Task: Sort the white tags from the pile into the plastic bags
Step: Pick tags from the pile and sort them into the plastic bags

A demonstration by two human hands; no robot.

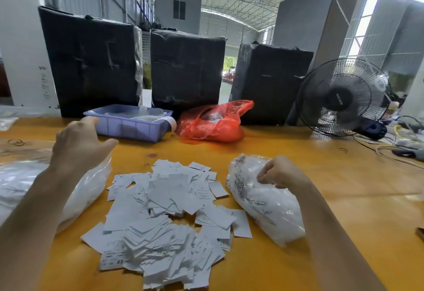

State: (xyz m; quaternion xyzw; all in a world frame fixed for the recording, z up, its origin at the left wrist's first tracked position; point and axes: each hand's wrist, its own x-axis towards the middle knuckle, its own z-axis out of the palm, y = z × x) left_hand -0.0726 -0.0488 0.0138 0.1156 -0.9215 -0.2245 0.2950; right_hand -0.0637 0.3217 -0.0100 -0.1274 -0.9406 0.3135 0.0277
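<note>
Glossy wooden table (298, 153), matt paper tags (165, 217)

We count three black boxes (91, 61), (187, 68), (270, 84) standing in a row along the far edge. We count two clear bags (263, 199), (89, 187), one red bag (213, 120), one blue tray (128, 126) and one fan (341, 96). The white tags (165, 217) form one pile; their number is too large to count.
</note>
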